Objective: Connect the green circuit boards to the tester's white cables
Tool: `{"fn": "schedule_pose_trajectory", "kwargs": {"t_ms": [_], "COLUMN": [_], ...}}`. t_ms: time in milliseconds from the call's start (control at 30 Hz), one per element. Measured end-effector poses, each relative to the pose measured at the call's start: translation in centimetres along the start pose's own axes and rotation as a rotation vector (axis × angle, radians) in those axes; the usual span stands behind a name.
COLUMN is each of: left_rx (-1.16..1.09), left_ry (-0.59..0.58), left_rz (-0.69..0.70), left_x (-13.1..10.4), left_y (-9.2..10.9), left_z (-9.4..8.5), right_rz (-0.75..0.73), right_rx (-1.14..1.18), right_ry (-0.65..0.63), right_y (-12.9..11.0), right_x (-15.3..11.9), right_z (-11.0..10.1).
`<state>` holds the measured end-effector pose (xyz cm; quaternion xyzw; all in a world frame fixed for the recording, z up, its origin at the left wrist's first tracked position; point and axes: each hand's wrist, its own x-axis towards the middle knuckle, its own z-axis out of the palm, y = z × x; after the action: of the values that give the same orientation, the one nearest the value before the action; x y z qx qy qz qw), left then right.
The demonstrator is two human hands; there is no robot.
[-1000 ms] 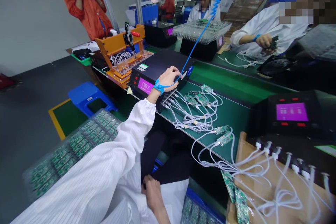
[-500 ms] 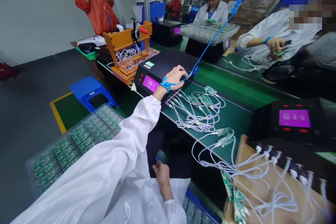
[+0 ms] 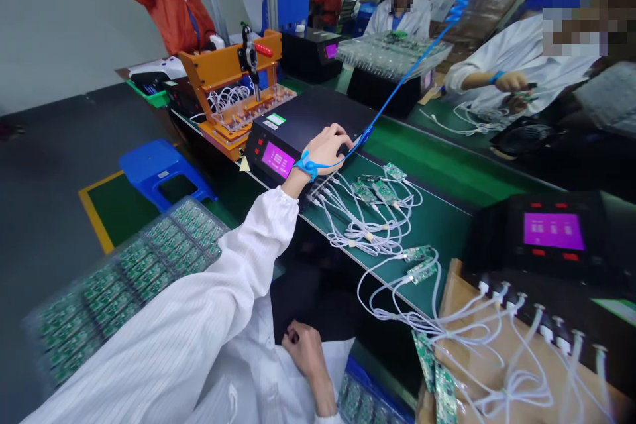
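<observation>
My left hand (image 3: 328, 151), with a blue wrist strap (image 3: 308, 165), reaches over the right end of a black box (image 3: 308, 120) with a lit purple screen. Its fingers are bent down at the box's far corner, and what they touch or hold is hidden. Low in front of my body, my right hand (image 3: 304, 344) has its fingers curled in, and nothing can be made out in them. White cables (image 3: 368, 236) run from the box's side to green circuit boards (image 3: 385, 191) on the green bench.
An orange clamp fixture (image 3: 233, 86) stands left of the box. Trays of boards (image 3: 134, 271) lie at the lower left, near a blue stool (image 3: 161, 169). Another black box (image 3: 554, 232) with cables is at right. Co-workers sit across the bench.
The view has shifted slightly. My left hand stays at the box's corner. My right hand's fingers have curled in further, and the small blue item near them no longer shows.
</observation>
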<state>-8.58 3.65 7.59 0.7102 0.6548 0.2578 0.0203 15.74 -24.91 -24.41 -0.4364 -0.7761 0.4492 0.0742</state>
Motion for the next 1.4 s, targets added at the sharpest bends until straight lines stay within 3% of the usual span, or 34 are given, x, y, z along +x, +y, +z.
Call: {"fn": "schedule_pose_trajectory", "kwargs": {"t_ms": [133, 333, 400, 467, 533, 600, 667, 767, 867, 967, 1067, 1200, 1300, 1400], "left_rx": [0.006, -0.009, -0.012, -0.013, -0.016, -0.023, -0.031, -0.043, -0.057, -0.066, -0.064, -0.06, -0.055, -0.05], "left_ry": [-0.001, -0.015, -0.03, -0.043, -0.05, -0.05, -0.041, -0.028, -0.029, -0.029, -0.044, -0.064, -0.07, -0.093], "left_rz": [0.004, 0.009, 0.007, 0.012, 0.02, 0.029, 0.03, 0.018, 0.018, 0.025, 0.023, 0.035, 0.021, 0.001], "left_x": [0.0, -0.1, -0.2, -0.3, -0.3, -0.3, -0.1, 0.1, 0.2, 0.1, 0.0, 0.2, 0.2, -0.1], "left_y": [-0.2, 0.0, 0.2, 0.3, 0.3, 0.2, 0.0, -0.1, -0.1, 0.0, -0.1, -0.2, -0.1, 0.2], "left_z": [0.2, -0.2, -0.5, -0.7, -0.7, -0.5, -0.2, 0.1, 0.3, 0.2, 0.2, 0.1, -0.1, -0.5], "right_rz": [-0.027, -0.028, -0.046, -0.062, -0.025, 0.166, 0.446, 0.669, 0.592, 0.503, 0.509, 0.621, 0.693, 0.697], "right_rx": [0.008, -0.154, -0.156, -0.15, -0.211, -0.336, -0.4, -0.334, -0.393, -0.56, -0.686, -0.661, -0.497, -0.363], "right_ry": [-0.026, -0.018, 0.019, 0.107, 0.295, 0.544, 0.663, 0.53, 0.41, 0.437, 0.491, 0.523, 0.468, 0.391], "right_y": [0.5, -2.3, -2.3, -0.9, 1.6, 4.2, 6.1, 5.9, 2.6, -1.3, -3.1, -0.2, 3.6, 5.5], "right_x": [0.5, 1.9, 2.2, 2.4, 2.6, 2.8, 3.3, 5.0, 7.8, 10.7, 12.4, 12.3, 11.2, 10.7], "right_z": [1.5, 5.8, 6.4, 5.8, 4.2, 2.3, 0.7, 0.0, 1.3, 2.9, 3.2, 1.5, 0.1, -0.4]}}
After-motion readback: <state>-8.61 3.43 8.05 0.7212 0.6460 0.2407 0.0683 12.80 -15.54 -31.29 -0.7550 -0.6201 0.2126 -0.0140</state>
